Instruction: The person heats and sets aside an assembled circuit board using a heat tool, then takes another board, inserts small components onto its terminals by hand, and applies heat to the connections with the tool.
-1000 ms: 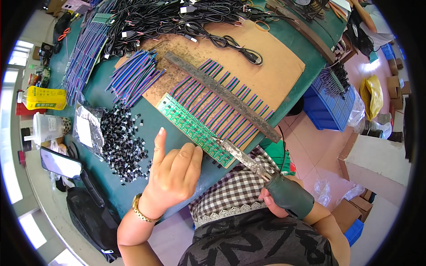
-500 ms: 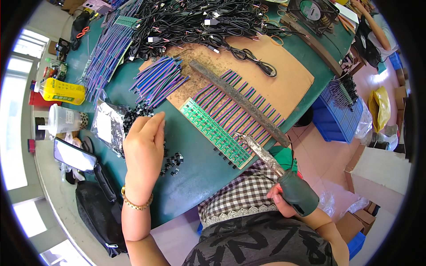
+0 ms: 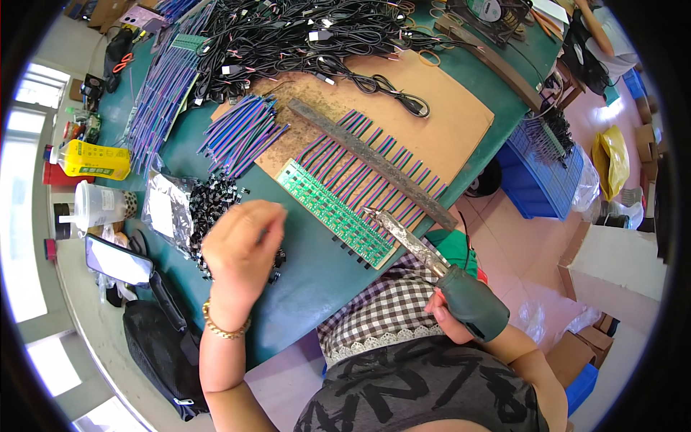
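My right hand (image 3: 450,318) grips the dark green handle of a soldering iron (image 3: 414,246). The iron's tip is at the upper edge of a green circuit board panel (image 3: 335,214), towards its right end. Rows of striped multi-wire leads (image 3: 344,160) run up from the panel, with a rusty metal bar (image 3: 371,163) lying across them. Several small black parts stick out from the panel's lower edge. My left hand (image 3: 243,246) is raised over the near side of a heap of small black parts (image 3: 214,205), fingers curled together; what they hold, if anything, is hidden.
Under the leads lies a brown board (image 3: 450,108). Cut wires (image 3: 241,133) are bunched left of it, and black cables (image 3: 288,36) heap up behind. A phone (image 3: 119,259), a yellow bottle (image 3: 93,159) and a plastic cup (image 3: 101,204) are at left. Blue crate (image 3: 543,173) at right.
My left hand has come away from the heap of black parts, slightly nearer and to the right, its fingers curling in. My right hand still holds the iron at the panel; the view has shifted slightly.
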Motion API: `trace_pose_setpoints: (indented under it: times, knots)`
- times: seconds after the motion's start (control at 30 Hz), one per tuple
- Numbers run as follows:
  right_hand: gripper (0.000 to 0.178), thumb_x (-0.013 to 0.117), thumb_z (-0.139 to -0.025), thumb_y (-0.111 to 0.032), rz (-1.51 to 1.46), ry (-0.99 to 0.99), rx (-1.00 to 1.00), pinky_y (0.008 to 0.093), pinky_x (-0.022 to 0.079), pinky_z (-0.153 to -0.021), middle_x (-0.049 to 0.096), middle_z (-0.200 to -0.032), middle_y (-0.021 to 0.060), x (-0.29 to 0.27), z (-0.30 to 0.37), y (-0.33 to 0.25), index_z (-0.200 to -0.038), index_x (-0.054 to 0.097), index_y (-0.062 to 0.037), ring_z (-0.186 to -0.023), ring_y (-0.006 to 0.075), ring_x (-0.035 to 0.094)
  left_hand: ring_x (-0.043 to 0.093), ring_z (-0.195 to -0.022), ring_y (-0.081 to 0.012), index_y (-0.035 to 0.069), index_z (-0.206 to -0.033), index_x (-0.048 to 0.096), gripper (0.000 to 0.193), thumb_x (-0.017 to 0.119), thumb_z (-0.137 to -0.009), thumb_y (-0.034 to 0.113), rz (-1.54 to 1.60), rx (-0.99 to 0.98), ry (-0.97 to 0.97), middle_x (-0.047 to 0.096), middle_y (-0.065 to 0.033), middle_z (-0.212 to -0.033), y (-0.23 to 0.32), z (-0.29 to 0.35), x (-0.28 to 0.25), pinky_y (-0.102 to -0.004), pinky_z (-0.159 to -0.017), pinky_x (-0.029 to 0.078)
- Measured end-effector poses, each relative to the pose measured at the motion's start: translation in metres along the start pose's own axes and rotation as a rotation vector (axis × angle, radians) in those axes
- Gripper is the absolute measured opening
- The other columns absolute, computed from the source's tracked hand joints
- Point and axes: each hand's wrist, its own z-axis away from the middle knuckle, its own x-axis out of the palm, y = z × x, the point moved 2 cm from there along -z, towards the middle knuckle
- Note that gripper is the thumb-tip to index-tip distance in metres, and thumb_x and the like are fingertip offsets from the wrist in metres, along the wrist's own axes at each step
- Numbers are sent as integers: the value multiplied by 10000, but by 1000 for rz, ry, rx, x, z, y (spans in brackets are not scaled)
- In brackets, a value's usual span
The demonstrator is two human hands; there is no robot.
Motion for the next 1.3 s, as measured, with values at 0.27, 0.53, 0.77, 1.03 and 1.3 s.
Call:
trace_pose_setpoints:
  times: [0.27, 0.53, 0.77, 1.03, 1.3]
  knots:
    - [101, 573, -853, 7, -126, -121, 54, 293, 515, -653, 588, -736, 23, -6, -7, -12, -801, 540, -73, -713, 144, 632, 665, -760, -220, 26, -925, 704, 193, 671, -737, 56, -45, 311, -122, 682, -76, -902, 15, 9, 25, -384, -725, 561]
    - [56, 618, -832, -42, -138, -83, -205, 326, 521, -589, 614, -692, 63, -5, -14, -9, -810, 588, -83, -637, 225, 659, 678, -787, -201, 62, -952, 713, 209, 737, -745, 76, -110, 354, -204, 708, -59, -934, 16, 13, 21, -428, -857, 539]
    - [569, 774, -659, -293, 5, -54, -368, 334, 563, -641, 690, -941, 36, 9, -11, 10, -1178, 660, -90, -755, 247, 680, 675, -788, -188, 89, -929, 724, 184, 725, -746, 95, -79, 332, -201, 699, -40, -919, 16, 15, 22, -432, -869, 534]
    - [71, 613, -868, -18, -147, -82, -267, 272, 529, -645, 634, -851, 55, 0, -18, -15, -927, 574, -26, -706, 151, 629, 663, -779, -187, 89, -945, 728, 213, 696, -734, 89, -14, 297, -209, 689, -33, -898, 10, 15, 23, -417, -840, 541]
    - [25, 635, -826, -46, -239, -1, -156, 289, 524, -605, 642, -713, 56, 4, -13, -11, -825, 630, -70, -659, 191, 662, 672, -766, -204, 81, -925, 722, 215, 760, -714, 69, 20, 323, -189, 708, -42, -912, 10, 13, 25, -366, -753, 556]
